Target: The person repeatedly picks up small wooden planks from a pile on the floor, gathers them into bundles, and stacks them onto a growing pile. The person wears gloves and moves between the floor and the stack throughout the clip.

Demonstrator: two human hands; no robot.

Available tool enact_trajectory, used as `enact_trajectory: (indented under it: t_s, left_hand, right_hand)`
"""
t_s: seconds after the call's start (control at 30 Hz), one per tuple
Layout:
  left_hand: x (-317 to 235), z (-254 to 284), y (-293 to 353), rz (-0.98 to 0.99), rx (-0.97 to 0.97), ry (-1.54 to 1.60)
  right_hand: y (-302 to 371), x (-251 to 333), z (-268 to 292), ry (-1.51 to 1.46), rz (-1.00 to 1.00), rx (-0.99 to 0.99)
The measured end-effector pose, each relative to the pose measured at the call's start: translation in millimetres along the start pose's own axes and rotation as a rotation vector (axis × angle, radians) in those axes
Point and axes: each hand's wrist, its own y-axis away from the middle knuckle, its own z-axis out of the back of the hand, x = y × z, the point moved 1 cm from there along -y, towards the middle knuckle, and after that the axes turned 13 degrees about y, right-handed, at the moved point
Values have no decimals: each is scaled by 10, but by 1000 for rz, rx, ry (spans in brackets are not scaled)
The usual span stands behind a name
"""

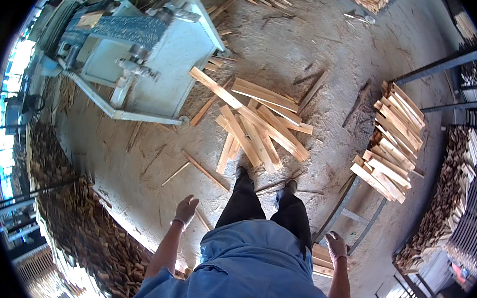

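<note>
My left hand (186, 210), in a pale glove, hangs by my side above the floor. It holds nothing, and its fingers are loosely apart. On the other side my right hand (336, 246), also gloved, hangs with its fingers slightly bent and nothing visible in it. Just beside it is a small stack of sawn boards (322, 260), partly hidden by my body; I cannot tell if the hand touches it. In front of my shoes lies a loose, crisscrossed heap of wooden boards (256, 133).
A pale blue-grey woodworking machine (171, 82) stands at the far left. Boards are stacked on a metal rack (351, 205) to my right. Large timber piles (92, 233) line the left, with more (441, 204) at the right. Thin wood strips (206, 170) litter the dusty floor.
</note>
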Motion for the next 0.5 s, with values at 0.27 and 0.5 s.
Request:
enact_trajectory:
  t_s: [0.27,0.5]
  left_hand:
    - [-819,-47,-903,-168,174,-274]
    - [-1275,-375,-1218,-198,203,-611]
  right_hand:
    - [-49,144,-475,-175,-55,68]
    - [-1212,276,-512,113,20,197]
